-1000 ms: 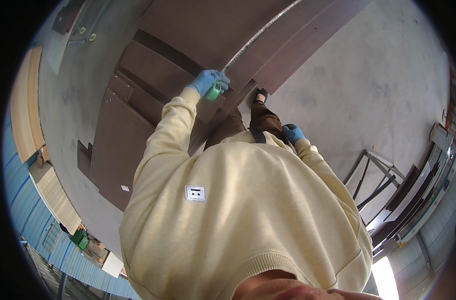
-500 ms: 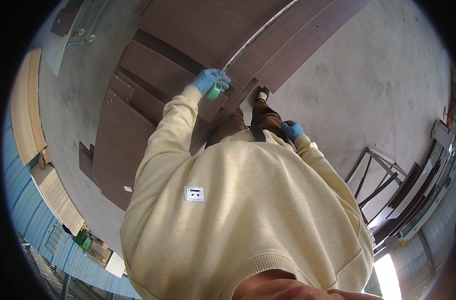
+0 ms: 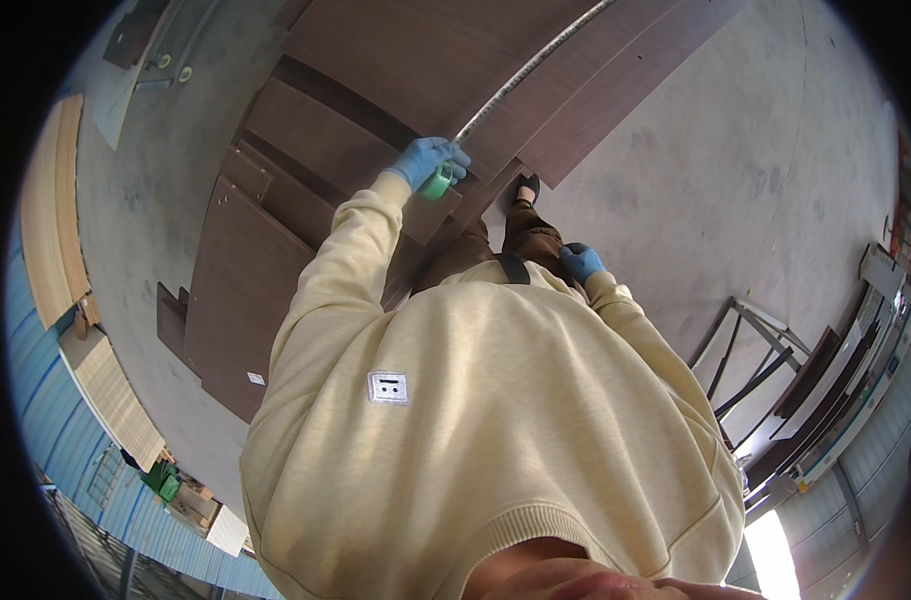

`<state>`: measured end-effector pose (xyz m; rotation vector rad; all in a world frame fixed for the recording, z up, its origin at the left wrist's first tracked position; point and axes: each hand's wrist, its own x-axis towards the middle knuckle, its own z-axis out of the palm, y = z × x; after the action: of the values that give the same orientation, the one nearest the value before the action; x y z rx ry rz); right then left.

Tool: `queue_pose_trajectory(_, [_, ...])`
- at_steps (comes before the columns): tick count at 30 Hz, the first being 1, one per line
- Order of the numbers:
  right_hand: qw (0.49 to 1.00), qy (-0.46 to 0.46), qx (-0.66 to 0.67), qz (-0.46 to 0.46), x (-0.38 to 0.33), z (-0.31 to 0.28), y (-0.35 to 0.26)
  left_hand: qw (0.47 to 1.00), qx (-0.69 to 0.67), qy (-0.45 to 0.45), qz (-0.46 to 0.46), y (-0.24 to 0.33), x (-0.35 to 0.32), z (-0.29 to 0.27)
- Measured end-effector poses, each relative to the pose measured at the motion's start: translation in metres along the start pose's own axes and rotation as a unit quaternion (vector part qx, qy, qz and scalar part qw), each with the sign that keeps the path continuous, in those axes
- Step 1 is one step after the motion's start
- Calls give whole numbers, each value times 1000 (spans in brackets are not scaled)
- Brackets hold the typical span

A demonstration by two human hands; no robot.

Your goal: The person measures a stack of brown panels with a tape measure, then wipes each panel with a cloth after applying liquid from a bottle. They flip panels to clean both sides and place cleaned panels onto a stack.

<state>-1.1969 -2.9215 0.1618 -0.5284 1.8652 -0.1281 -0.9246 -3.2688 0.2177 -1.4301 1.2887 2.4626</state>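
Note:
My left hand (image 3: pixel 428 163), in a blue glove, is closed around a green tape measure (image 3: pixel 438 182) over the brown boards. From it the pale, marked blade (image 3: pixel 521 78) runs out to the far right across a large dark brown panel (image 3: pixel 416 50), past the top edge of the view. My right hand (image 3: pixel 582 262), also blue-gloved, hangs low beside my right thigh. Its fingers look curled, with a dark patch at them; what they hold, if anything, I cannot make out.
More brown boards (image 3: pixel 246 270) lie overlapping to my left, some stepped. My foot (image 3: pixel 527 190) stands close to a panel corner. A metal frame (image 3: pixel 761 335) and stacked long profiles (image 3: pixel 826 390) are at the right. Light wooden boards (image 3: pixel 56 210) lie far left, on grey floor (image 3: pixel 676 180).
My left hand and the tape measure have shifted slightly to the right, along with the blade and panels in view. The right hand stays beside the thigh.

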Motion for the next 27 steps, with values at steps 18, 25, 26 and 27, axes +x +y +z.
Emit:
queue_pose_trajectory(18, [987, 14, 149, -61, 21, 6, -24, 916, -305, -229, 123, -14, -41, 44])
queue_pose_trajectory(25, [785, 0, 481, -391, 15, -110, -156, 988, 49, -12, 143, -56, -146, 83])
queue_pose_trajectory(26, [726, -121, 479, -479, 11, -135, -177, 990, 69, -3, 123, -60, -159, 93])
queue_pose_trajectory(27, [708, -108, 550, -429, 4, -152, -194, 987, 116, 26, 107, -66, -174, 103])
